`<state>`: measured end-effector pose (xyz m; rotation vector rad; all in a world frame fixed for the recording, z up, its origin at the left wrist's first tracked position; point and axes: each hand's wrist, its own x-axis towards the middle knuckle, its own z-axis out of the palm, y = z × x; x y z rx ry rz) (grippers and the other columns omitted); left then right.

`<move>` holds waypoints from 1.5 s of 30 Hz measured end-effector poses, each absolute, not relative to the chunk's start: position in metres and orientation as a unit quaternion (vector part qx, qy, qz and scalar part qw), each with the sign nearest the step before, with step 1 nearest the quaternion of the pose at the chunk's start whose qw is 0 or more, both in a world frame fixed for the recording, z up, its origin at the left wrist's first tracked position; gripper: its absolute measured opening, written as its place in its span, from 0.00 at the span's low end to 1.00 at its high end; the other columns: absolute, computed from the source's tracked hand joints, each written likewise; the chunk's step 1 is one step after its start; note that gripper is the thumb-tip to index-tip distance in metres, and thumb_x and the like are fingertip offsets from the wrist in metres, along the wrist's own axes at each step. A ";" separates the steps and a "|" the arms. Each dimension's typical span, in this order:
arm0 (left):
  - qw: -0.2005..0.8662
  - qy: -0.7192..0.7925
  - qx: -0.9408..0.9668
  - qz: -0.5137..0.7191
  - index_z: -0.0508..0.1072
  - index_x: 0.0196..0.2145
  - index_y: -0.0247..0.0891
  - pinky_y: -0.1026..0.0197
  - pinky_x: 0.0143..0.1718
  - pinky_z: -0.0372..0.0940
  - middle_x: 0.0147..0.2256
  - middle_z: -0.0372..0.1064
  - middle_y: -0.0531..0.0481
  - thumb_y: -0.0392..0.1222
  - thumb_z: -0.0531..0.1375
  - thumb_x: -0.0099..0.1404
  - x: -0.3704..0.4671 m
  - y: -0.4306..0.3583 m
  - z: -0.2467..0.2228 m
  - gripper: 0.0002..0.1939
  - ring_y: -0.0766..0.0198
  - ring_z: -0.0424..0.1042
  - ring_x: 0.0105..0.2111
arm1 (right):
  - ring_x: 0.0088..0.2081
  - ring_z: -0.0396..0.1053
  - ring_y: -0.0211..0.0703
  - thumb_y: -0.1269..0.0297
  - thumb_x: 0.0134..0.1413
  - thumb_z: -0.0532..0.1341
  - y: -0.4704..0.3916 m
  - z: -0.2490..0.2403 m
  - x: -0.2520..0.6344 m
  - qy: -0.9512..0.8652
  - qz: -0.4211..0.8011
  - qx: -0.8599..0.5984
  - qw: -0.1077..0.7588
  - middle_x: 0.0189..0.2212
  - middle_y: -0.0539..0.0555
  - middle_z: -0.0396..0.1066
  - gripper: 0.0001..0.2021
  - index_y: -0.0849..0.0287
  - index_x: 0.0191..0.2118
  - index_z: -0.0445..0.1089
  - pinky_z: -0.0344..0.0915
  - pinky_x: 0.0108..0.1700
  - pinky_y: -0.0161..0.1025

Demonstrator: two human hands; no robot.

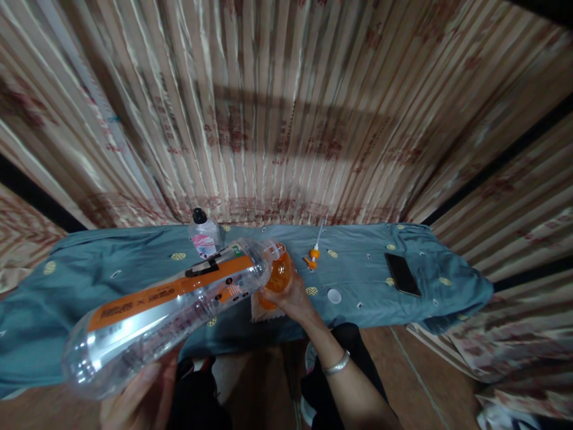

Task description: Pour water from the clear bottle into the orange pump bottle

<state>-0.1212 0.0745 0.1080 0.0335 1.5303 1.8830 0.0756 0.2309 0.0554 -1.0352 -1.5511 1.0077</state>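
My left hand (pixel 145 388) is wrapped round the lower part of a large clear plastic bottle (pixel 179 304) with an orange and silver label. The bottle is tilted, with its neck (pixel 273 250) at the mouth of an orange bottle (pixel 281 273); whether liquid is flowing I cannot tell. Around that orange bottle my right hand (pixel 293 298) is closed, a silver bangle on its wrist. Beneath the orange bottle lies a beige piece of cloth or paper (pixel 262 313). An orange pump top (pixel 314 255) with a pale tube rests to the right of my right hand.
A bottle with a black cap (pixel 205 233) stands at the back left of the blue-green patterned cloth (pixel 358 269). A round white cap (pixel 333 296) and a dark phone (pixel 402 275) lie to the right. Pleated curtains (pixel 286 107) hang behind and at the sides.
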 end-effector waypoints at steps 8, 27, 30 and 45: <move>0.333 0.574 0.023 0.748 0.80 0.37 0.54 0.60 0.50 0.71 0.40 0.80 0.62 0.46 0.78 0.31 -0.113 0.080 0.122 0.31 0.49 0.70 0.59 | 0.54 0.77 0.53 0.65 0.41 0.73 0.230 0.055 0.074 -0.639 0.411 -0.430 0.488 0.54 0.57 0.77 0.43 0.54 0.66 0.61 0.74 0.58 0.49; 0.338 0.583 0.020 0.739 0.80 0.37 0.56 0.64 0.44 0.72 0.38 0.80 0.62 0.45 0.78 0.35 -0.110 0.077 0.122 0.27 0.54 0.78 0.49 | 0.57 0.75 0.53 0.63 0.42 0.74 0.229 0.057 0.076 -0.636 0.411 -0.438 0.484 0.56 0.58 0.75 0.42 0.54 0.65 0.61 0.72 0.61 0.49; 0.336 0.592 -0.008 0.732 0.80 0.34 0.54 0.70 0.36 0.70 0.35 0.79 0.63 0.45 0.79 0.30 -0.111 0.077 0.122 0.28 0.59 0.80 0.41 | 0.57 0.75 0.52 0.64 0.41 0.73 0.229 0.058 0.076 -0.632 0.414 -0.435 0.490 0.57 0.58 0.75 0.42 0.54 0.65 0.61 0.72 0.61 0.48; 0.333 0.587 0.018 0.738 0.80 0.37 0.54 0.65 0.43 0.71 0.37 0.80 0.61 0.45 0.78 0.32 -0.111 0.077 0.120 0.29 0.56 0.79 0.45 | 0.55 0.76 0.53 0.65 0.41 0.73 0.229 0.058 0.076 -0.634 0.415 -0.441 0.481 0.55 0.58 0.76 0.43 0.55 0.66 0.60 0.72 0.60 0.49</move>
